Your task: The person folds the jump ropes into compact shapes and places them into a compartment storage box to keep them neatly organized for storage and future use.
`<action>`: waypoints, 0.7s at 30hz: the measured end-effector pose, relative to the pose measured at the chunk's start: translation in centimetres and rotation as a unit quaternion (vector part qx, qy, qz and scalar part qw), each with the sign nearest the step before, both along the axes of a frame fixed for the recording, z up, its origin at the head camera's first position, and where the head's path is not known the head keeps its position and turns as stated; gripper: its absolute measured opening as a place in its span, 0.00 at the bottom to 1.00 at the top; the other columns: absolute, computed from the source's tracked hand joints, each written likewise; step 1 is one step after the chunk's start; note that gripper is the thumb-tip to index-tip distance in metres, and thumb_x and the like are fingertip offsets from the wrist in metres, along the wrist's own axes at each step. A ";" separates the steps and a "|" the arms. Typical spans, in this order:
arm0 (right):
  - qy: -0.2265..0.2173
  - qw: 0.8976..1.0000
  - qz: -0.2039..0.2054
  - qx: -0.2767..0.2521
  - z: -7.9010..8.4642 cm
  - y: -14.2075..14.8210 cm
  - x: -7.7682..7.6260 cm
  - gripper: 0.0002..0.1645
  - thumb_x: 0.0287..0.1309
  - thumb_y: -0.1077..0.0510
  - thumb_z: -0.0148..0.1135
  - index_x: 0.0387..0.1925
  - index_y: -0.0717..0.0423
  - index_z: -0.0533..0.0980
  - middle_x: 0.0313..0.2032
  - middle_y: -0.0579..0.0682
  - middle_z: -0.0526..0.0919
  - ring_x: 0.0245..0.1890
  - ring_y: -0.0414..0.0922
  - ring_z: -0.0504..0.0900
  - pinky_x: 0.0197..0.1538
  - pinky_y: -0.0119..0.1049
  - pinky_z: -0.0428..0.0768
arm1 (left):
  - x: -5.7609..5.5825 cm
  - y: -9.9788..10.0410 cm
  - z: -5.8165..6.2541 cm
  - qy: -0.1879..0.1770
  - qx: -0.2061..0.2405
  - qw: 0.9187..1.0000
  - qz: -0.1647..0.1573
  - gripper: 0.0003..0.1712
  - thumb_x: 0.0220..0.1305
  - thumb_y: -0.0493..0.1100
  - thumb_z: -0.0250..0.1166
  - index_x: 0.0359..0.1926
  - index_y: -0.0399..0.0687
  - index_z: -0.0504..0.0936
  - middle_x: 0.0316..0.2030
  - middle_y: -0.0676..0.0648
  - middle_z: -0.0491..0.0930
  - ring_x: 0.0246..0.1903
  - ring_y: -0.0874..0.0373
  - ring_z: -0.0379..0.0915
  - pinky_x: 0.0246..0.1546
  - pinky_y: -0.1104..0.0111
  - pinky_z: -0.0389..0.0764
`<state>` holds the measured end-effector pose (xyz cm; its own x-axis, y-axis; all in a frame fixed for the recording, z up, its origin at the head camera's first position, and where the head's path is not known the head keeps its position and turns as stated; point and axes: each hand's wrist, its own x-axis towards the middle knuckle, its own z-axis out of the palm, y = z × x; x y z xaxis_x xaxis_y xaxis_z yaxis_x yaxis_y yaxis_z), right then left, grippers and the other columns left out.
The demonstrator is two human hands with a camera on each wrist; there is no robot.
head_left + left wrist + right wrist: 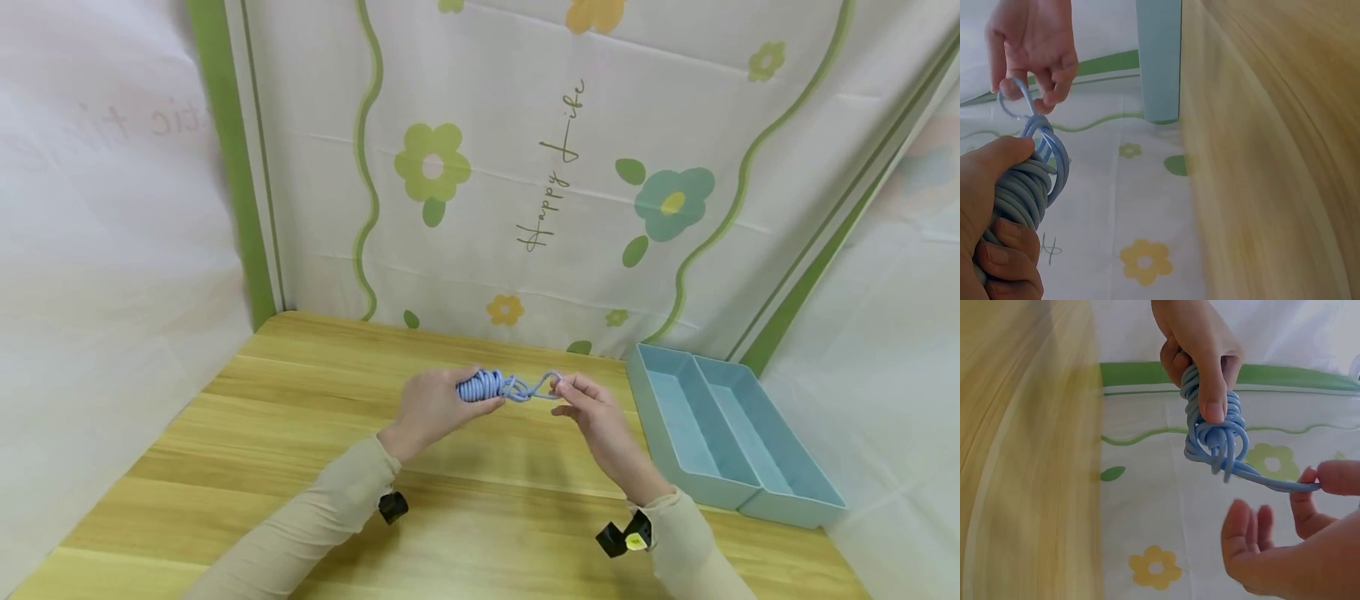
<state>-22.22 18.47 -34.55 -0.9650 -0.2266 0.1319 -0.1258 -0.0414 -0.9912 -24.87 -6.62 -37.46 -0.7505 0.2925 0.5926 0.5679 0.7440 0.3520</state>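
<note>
A blue cord (481, 386), wound into a tight coiled bundle, is held up over the wooden table. My left hand (435, 408) grips the coil, thumb along one side and fingers curled round the other. From the bundle's right end a loop of the same cord stretches across to my right hand (597, 421), which pinches it between thumb and forefinger. The right wrist view shows looser turns (1219, 440) at that end of the coil, while the other right fingers stay bent and apart from the cord. In the left wrist view the pinched loop (1016, 100) rises toward the right fingertips.
A light blue two-compartment tray (738, 433) stands on the right of the wooden table (247, 450), close beyond my right hand. White cloth (495, 208) printed with flowers hangs behind the table, and more cloth hangs at both sides. Small black cameras are strapped on both wrists.
</note>
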 end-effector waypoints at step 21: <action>0.232 0.934 0.021 0.272 -0.8 -4.2 2.9 0.19 0.76 0.57 0.48 0.27 0.47 0.77 0.23 0.46 0.76 0.22 0.42 0.73 0.27 0.37 0.76 | -2.2 -0.8 0.7 -0.081 0.210 0.973 0.054 0.40 0.50 0.73 0.69 0.52 0.48 0.86 0.21 0.59 0.80 0.12 0.60 0.67 0.11 0.64 0.67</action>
